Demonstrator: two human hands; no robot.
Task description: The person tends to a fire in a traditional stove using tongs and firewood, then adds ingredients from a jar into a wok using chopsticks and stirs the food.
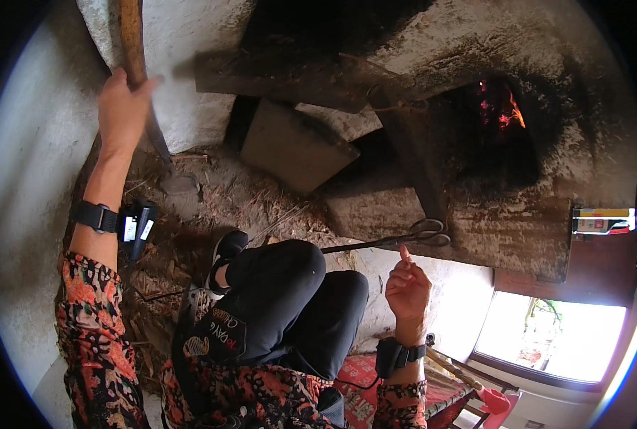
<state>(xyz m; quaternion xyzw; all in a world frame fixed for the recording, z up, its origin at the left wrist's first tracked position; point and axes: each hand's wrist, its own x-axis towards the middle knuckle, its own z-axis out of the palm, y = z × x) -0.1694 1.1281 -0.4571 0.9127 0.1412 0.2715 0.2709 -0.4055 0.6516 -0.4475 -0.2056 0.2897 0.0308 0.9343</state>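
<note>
My left hand [122, 112] is closed round a thick wooden handle [132, 40] at the upper left. The handle leads down to a flat, dirt-covered metal head [180, 183] on the littered floor. My right hand [407, 287] is raised at the lower middle, index finger extended and the other fingers curled. Just beyond its fingertip lie the looped handles of long dark metal fire tongs [431, 236]; whether the finger touches them is unclear. The tongs' shaft runs left behind my knee, which hides their far end. Nothing shows clearly in my right hand.
A fire [509, 110] burns in the sooty opening of a masonry stove [576, 155]. A grey slab [297, 145] leans below a dark ledge [286, 78]. Twigs and dry scraps [264, 209] litter the floor near my shoe [230, 254]. A red patterned cloth [358, 370] lies beside me.
</note>
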